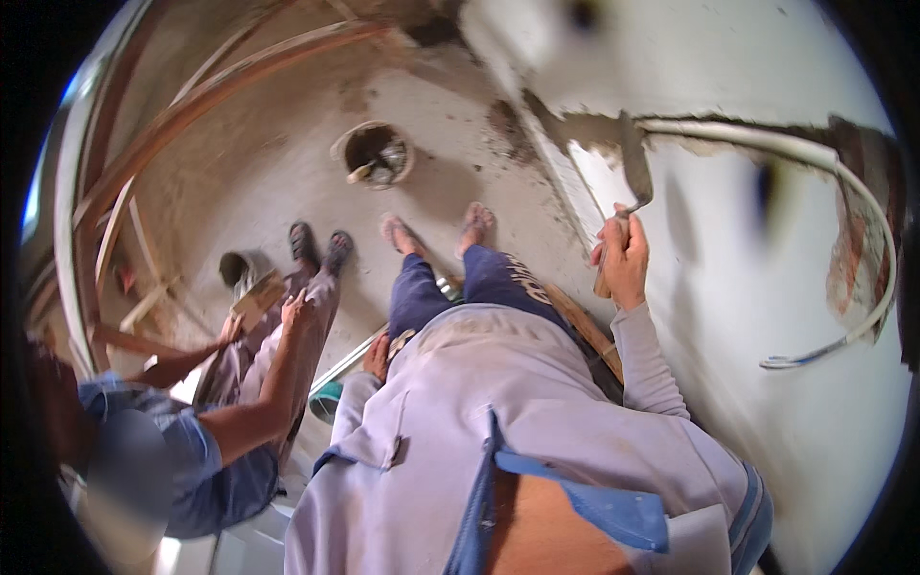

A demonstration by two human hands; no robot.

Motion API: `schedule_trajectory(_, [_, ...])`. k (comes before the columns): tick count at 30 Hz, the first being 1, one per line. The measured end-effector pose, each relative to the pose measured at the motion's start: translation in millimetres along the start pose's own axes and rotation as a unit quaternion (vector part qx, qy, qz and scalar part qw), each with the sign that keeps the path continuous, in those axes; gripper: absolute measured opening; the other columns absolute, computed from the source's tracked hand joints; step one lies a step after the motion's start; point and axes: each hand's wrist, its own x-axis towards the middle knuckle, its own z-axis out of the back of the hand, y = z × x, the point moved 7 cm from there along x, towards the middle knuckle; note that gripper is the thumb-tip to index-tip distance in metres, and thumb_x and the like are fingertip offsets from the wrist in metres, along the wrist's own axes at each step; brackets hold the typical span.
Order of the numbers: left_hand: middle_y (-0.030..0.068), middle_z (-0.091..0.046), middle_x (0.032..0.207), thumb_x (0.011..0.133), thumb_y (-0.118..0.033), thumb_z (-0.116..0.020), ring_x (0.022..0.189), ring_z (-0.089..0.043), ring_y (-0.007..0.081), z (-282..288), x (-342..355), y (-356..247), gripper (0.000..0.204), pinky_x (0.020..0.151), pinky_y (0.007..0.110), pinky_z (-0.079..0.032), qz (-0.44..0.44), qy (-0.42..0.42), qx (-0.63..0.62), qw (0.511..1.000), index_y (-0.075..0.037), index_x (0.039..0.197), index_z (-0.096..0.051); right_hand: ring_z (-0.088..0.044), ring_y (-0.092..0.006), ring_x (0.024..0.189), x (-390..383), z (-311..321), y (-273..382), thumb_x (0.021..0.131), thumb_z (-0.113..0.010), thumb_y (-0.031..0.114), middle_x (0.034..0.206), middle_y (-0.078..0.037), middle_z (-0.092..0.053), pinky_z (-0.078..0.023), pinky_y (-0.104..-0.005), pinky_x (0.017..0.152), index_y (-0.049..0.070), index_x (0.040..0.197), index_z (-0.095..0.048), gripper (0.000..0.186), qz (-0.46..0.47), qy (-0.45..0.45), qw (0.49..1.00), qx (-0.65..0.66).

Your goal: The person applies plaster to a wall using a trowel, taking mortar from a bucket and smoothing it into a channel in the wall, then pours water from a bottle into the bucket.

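My right hand (625,261) is closed round the wooden handle of a trowel (636,165), raised against the wall on the right. The trowel's metal blade points away from me, over a strip of grey mortar (589,132) in a groove. A pale conduit (747,136) runs from this spot along the groove, then bends down the wall to loose wire ends (800,361). Low beside my left thigh, my left hand (377,358) has its fingers curled; a small yellowish thing shows by them, its kind unclear.
A bucket (410,158) with a tool and wet material stands on the floor ahead. At left, a co-worker (240,422) holds a wooden block (259,299) near a smaller bucket (233,268). Wooden framing (211,91) rises far left. A plank (585,326) lies by my right leg.
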Motion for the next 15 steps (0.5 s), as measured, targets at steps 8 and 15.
schedule_trajectory(8, [0.0108, -0.058, 0.117, 0.094, -0.033, -0.051, 0.107, -0.054, 0.0175, -2.6, -13.8, 6.4, 0.046, 0.092, 0.028, -0.042, 0.017, -0.079, -0.238, 0.968, 0.000, 0.127, -0.049, -0.049, -0.0135, 0.045, -6.6, -214.8, -93.0, 0.079, -0.063, 0.010, 0.067, -0.006, -0.050, -0.044, -0.0319, 0.036, 0.010, 0.115, -0.037, 0.043, -0.193, 0.341, 0.919, -0.045])
schedule_trajectory(15, [0.0127, -0.058, 0.119, 0.095, -0.046, -0.037, 0.113, -0.052, 0.0202, 33.1, -41.7, 28.1, 0.053, 0.093, 0.028, -0.041, 0.021, -0.064, -0.074, 0.995, -0.004, 0.122, -0.054, -0.054, -0.0167, 0.047, -72.9, -346.1, -55.2, 0.075, -0.062, 0.006, 0.074, -0.010, -0.054, -0.045, -0.0323, 0.036, 0.008, 0.106, -0.040, 0.038, -0.199, 0.472, 0.859, 0.008])
